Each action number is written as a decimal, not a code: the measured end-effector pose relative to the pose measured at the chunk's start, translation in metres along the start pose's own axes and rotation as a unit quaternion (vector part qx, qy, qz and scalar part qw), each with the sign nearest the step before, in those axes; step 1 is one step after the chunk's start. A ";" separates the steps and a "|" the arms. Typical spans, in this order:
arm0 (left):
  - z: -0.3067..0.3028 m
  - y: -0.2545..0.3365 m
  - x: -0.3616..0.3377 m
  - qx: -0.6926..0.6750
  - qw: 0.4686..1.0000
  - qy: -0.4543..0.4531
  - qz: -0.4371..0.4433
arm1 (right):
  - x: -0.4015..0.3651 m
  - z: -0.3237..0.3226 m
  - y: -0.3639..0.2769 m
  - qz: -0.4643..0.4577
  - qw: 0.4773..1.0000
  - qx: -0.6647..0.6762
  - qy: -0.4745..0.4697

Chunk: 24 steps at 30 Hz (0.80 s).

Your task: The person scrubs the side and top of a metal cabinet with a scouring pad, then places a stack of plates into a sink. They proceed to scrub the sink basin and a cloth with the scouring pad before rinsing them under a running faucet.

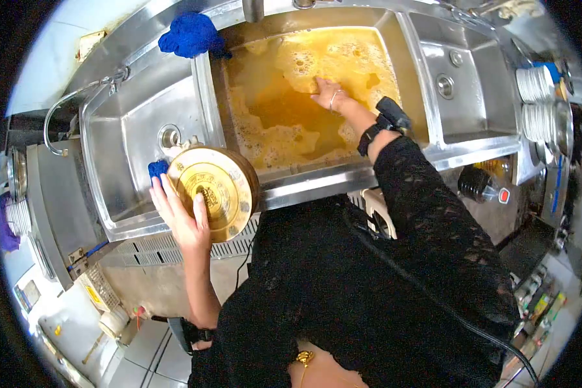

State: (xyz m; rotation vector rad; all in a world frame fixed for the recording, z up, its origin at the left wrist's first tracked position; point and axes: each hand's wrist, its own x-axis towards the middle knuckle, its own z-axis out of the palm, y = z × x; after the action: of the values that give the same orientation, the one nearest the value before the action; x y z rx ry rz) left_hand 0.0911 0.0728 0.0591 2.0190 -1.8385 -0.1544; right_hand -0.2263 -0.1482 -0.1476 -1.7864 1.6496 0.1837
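1. My left hand (186, 223) — fingers spread, holding golden dish (229, 187) over front edge of left basin (132, 123); blue scrubber (158, 169) by fingertips.
2. My right hand (330, 95) — partly sunk in sudsy water (284, 103), grip unclear.

Head feed: I see the left hand (186, 226), left of centre, thumb on a round gold-coloured metal piece (229, 194), blue scrubber (157, 169) by its fingers. Right hand (330, 96), upper centre, at foamy amber water (271, 103); can't confirm fingertip contact.
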 end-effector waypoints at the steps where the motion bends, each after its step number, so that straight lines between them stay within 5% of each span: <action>1: 0.007 -0.004 -0.002 0.037 0.999 -0.018 -0.022 | 0.009 0.004 0.006 0.037 0.998 -0.037 -0.034; 2: 0.010 -0.004 -0.001 0.042 0.999 -0.019 -0.027 | 0.019 0.009 0.010 0.074 0.992 -0.074 -0.067; 4: 0.010 0.003 0.000 0.067 0.997 -0.030 -0.032 | 0.030 0.026 0.014 -0.016 0.964 -0.209 -0.161; 6: 0.012 0.002 0.003 0.075 0.996 -0.029 -0.028 | 0.057 0.064 0.027 -0.194 0.872 -0.376 -0.247; 7: 0.013 0.002 0.004 0.073 0.996 -0.030 -0.030 | 0.054 0.069 0.029 -0.197 0.869 -0.377 -0.252; 10: 0.011 0.006 0.005 0.076 0.995 -0.043 -0.046 | 0.029 0.081 0.038 -0.079 0.965 -0.248 -0.027; 24: 0.013 0.011 0.007 0.075 0.995 -0.038 -0.061 | 0.127 0.102 0.056 -0.175 0.902 -0.342 -0.197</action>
State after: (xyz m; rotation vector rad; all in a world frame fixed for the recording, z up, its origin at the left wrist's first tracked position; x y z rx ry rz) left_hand 0.0776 0.0626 0.0526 2.2592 -1.8210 -0.1345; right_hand -0.2199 -0.1934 -0.3139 -2.3195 0.9989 0.9895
